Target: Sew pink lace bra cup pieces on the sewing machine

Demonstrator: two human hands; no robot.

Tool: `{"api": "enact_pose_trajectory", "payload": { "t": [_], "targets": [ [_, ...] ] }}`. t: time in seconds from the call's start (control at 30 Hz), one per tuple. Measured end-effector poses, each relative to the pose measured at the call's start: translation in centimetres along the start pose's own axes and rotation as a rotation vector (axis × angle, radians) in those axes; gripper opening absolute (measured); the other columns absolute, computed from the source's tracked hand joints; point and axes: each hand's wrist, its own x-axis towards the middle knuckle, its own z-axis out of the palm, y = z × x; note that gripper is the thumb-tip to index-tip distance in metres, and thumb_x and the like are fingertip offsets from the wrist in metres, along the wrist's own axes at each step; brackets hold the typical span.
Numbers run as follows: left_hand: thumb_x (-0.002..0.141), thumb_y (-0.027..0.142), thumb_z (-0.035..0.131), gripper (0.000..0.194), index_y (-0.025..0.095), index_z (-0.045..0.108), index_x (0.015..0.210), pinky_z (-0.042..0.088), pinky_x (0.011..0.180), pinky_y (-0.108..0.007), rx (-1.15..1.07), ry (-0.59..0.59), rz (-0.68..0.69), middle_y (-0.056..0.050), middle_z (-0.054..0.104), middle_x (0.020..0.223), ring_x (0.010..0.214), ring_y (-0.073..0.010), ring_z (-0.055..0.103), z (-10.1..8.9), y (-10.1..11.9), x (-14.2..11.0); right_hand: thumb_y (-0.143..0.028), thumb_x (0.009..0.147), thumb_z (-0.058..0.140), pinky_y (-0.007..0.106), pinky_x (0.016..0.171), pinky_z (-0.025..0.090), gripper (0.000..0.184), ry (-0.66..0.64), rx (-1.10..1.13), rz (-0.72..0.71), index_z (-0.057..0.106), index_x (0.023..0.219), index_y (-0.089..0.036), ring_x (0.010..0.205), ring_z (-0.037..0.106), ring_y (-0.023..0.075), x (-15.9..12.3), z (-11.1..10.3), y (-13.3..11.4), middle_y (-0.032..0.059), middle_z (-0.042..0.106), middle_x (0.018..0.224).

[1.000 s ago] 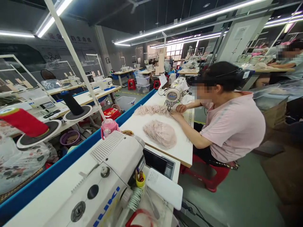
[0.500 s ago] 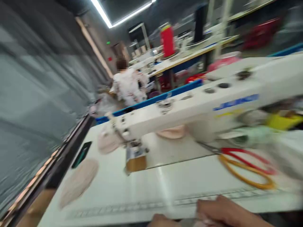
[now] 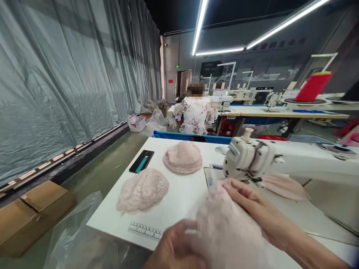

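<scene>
A pale pink lace fabric piece (image 3: 224,224), blurred by motion, hangs between my two hands in front of the sewing machine (image 3: 246,157). My right hand (image 3: 244,196) pinches its upper edge close to the needle area. Lower down, my left hand (image 3: 179,243) has its fingers curled round the left side of the fabric. On the white table (image 3: 179,201) to the left lie a scalloped lace cup piece (image 3: 144,190) and a stack of pink cup pieces (image 3: 183,157). Another pink piece (image 3: 286,186) lies under the machine arm.
A black and teal phone (image 3: 142,161) lies at the table's left edge, and a printed ruler (image 3: 146,229) runs along the front. Cardboard boxes (image 3: 33,213) and clear plastic (image 3: 81,224) stand at left. Ahead, a person in a floral top (image 3: 195,114) sits before other machines.
The view has swung left and levelled. My hands have risen from the table's front edge to beside the machine head, and the lace fabric now shows between them. The scissors have left the view.
</scene>
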Motion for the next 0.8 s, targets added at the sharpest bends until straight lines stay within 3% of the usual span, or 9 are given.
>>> {"api": "enact_pose_trajectory", "payload": {
  "t": [0.1, 0.17, 0.23, 0.33, 0.47, 0.6, 0.7, 0.8],
  "targets": [
    [0.072, 0.032, 0.081, 0.062, 0.015, 0.055, 0.125, 0.048, 0.063, -0.021, 0.007, 0.113, 0.159, -0.008, 0.072, 0.097, 0.081, -0.0180, 0.067, -3.2, 4.6, 3.5, -0.063, 0.080, 0.068, 0.021, 0.057, 0.046, 0.046, 0.089, -0.048, -0.119, 0.058, 0.095, -0.021, 0.065, 0.057, 0.0108, 6.1, 1.3, -0.9, -0.0021, 0.062, 0.081],
    [0.079, 0.024, 0.071, 0.058, 0.015, 0.050, 0.132, 0.049, 0.066, -0.022, 0.149, 0.257, 0.227, -0.009, 0.070, 0.102, 0.079, -0.0152, 0.066, -5.5, 8.4, 7.0, -0.055, 0.091, 0.060, 0.023, 0.056, 0.047, 0.039, 0.197, -0.097, -0.190, 0.058, 0.107, -0.019, 0.064, 0.057, 0.0102, 10.7, 1.4, -1.4, -0.0008, 0.063, 0.086],
    [0.083, 0.016, 0.065, 0.049, 0.014, 0.053, 0.130, 0.047, 0.063, -0.020, 0.352, 0.387, 0.235, -0.008, 0.068, 0.100, 0.070, -0.0112, 0.063, -7.7, 11.8, 11.3, -0.049, 0.098, 0.050, 0.026, 0.057, 0.049, 0.036, 0.358, -0.172, -0.228, 0.059, 0.110, -0.016, 0.065, 0.058, 0.0111, 15.2, 0.9, -1.6, 0.0008, 0.063, 0.090],
    [0.089, 0.010, 0.057, 0.050, 0.016, 0.045, 0.136, 0.052, 0.073, -0.025, 0.471, 0.469, 0.306, -0.007, 0.065, 0.109, 0.082, -0.0124, 0.064, -10.2, 14.6, 17.6, -0.043, 0.097, 0.055, 0.033, 0.071, 0.055, 0.032, 0.565, -0.329, -0.273, 0.060, 0.113, -0.016, 0.082, 0.064, 0.0163, 20.8, -0.9, -1.4, 0.0032, 0.064, 0.101],
    [0.095, 0.025, 0.057, 0.033, 0.016, 0.054, 0.127, 0.050, 0.095, -0.044, 0.685, 0.545, 0.371, -0.008, 0.063, 0.114, 0.105, -0.0215, 0.061, -11.3, 14.7, 23.1, -0.037, 0.096, 0.059, 0.040, 0.084, 0.054, 0.025, 0.770, -0.574, -0.259, 0.063, 0.107, -0.016, 0.096, 0.063, 0.0204, 25.2, -3.4, -1.1, 0.0047, 0.065, 0.109],
    [0.096, 0.026, 0.055, 0.030, 0.018, 0.057, 0.125, 0.037, 0.109, -0.053, 0.925, 0.504, 0.434, -0.011, 0.053, 0.135, 0.127, -0.0269, 0.048, -11.4, 13.4, 25.4, -0.034, 0.095, 0.060, 0.041, 0.086, 0.054, 0.022, 0.844, -0.726, -0.228, 0.063, 0.110, -0.018, 0.097, 0.063, 0.0192, 27.7, -5.2, -0.9, 0.0062, 0.065, 0.112],
    [0.097, 0.032, 0.053, 0.037, 0.022, 0.053, 0.133, 0.025, 0.114, -0.060, 1.089, 0.397, 0.425, -0.010, 0.040, 0.149, 0.138, -0.0310, 0.036, -12.0, 12.3, 26.3, -0.033, 0.096, 0.060, 0.042, 0.086, 0.055, 0.028, 0.773, -0.776, -0.299, 0.059, 0.119, -0.017, 0.098, 0.064, 0.0198, 29.0, -6.2, 0.4, 0.0067, 0.064, 0.115],
    [0.098, 0.041, 0.050, 0.040, 0.022, 0.053, 0.133, 0.031, 0.111, -0.059, 1.181, 0.283, 0.325, -0.011, 0.051, 0.140, 0.130, -0.0291, 0.047, -13.1, 11.6, 26.8, -0.036, 0.096, 0.059, 0.038, 0.082, 0.056, 0.026, 0.662, -0.795, -0.353, 0.064, 0.111, -0.016, 0.092, 0.066, 0.0186, 30.0, -7.1, 2.6, 0.0048, 0.067, 0.110]
  ]
}}
